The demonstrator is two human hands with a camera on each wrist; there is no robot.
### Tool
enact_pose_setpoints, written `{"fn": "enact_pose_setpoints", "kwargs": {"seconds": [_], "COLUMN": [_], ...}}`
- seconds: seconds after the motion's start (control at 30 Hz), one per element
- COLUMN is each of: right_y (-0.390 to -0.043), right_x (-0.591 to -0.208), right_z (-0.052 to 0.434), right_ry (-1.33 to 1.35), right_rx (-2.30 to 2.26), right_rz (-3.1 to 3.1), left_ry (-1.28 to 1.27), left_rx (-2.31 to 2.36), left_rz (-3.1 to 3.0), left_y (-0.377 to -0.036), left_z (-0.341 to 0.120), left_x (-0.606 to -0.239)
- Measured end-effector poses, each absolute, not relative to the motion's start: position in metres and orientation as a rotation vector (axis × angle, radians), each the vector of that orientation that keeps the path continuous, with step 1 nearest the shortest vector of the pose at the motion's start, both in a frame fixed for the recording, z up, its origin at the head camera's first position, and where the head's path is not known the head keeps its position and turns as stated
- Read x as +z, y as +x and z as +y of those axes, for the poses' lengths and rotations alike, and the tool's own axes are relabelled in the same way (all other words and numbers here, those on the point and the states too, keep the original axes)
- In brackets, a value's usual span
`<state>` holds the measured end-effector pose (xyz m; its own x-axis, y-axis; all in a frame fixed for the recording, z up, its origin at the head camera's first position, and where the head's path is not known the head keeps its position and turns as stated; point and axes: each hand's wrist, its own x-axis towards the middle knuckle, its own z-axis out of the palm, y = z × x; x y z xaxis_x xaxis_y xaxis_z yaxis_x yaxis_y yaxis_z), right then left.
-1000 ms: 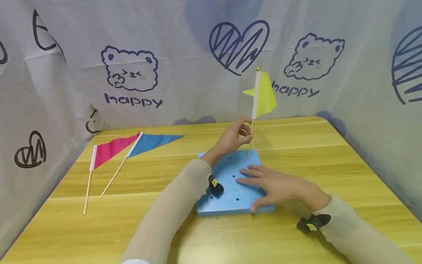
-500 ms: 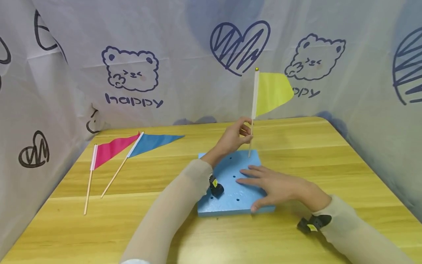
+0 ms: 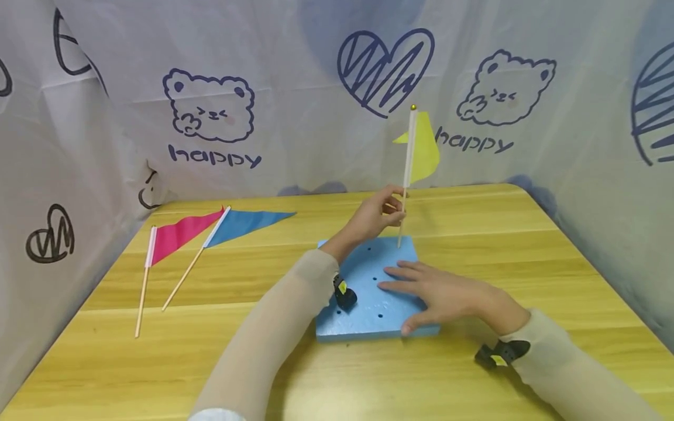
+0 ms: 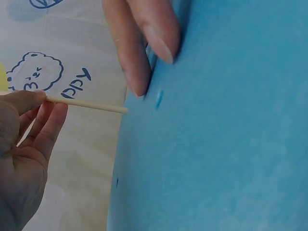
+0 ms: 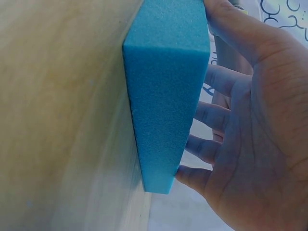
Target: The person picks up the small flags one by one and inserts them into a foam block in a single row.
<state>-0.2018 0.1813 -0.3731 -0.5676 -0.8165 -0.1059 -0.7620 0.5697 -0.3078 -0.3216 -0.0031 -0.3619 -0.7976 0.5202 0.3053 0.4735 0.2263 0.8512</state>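
My left hand (image 3: 368,219) pinches the wooden stick of a yellow flag (image 3: 424,146) between thumb and fingers. The flag stands nearly upright, its cloth folded partly behind the pole. In the left wrist view the stick (image 4: 91,104) has its bare tip at the far edge of a blue foam board (image 3: 358,321); whether it sits in a hole cannot be told. Several small holes dot the board. Fingers spread, my right hand (image 3: 447,295) rests on the board's right side. The right wrist view has the thumb and fingertips touching the board's top along that edge.
To the left on the wooden table (image 3: 500,245) lie a pink flag (image 3: 181,237) and a blue flag (image 3: 244,225), sticks toward me. A white printed cloth (image 3: 295,128) hangs behind the table and along both sides.
The yellow cloth swung out wide to the right, then folded back behind its pole. Both hands and the board stay about where they were.
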Motion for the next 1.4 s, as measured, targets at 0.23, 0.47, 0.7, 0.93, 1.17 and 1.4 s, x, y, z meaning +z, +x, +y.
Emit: {"fn": "enact_pose_setpoints", "kwargs": {"seconds": [0.23, 0.47, 0.7, 0.93, 1.17, 1.4], "right_y": [-0.201, -0.2, -0.201, -0.202, -0.202, -0.201], "right_x": [-0.374, -0.376, -0.375, -0.373, -0.373, -0.373], "right_z": [0.182, 0.182, 0.182, 0.182, 0.182, 0.182], "right_ry": [-1.327, -1.332, -1.324, -1.312, -1.298, -1.291], "right_rx": [-0.335, -0.341, -0.318, -0.305, -0.309, -0.306], "right_rz": [2.565, 2.559, 2.57, 2.575, 2.575, 2.574], "left_ry": [0.994, 0.959, 0.93, 0.934, 0.932, 0.903], "left_rx": [1.643, 1.585, 1.489, 1.475, 1.42, 1.364], "left_rz": [2.444, 2.519, 2.583, 2.589, 2.617, 2.649], "left_y": [-0.322, -0.319, -0.321, -0.32, -0.315, -0.308], "left_z": [-0.002, -0.003, -0.011, -0.029, -0.052, -0.08], "left_x": [-0.365, -0.364, -0.359, -0.353, -0.349, -0.348]}}
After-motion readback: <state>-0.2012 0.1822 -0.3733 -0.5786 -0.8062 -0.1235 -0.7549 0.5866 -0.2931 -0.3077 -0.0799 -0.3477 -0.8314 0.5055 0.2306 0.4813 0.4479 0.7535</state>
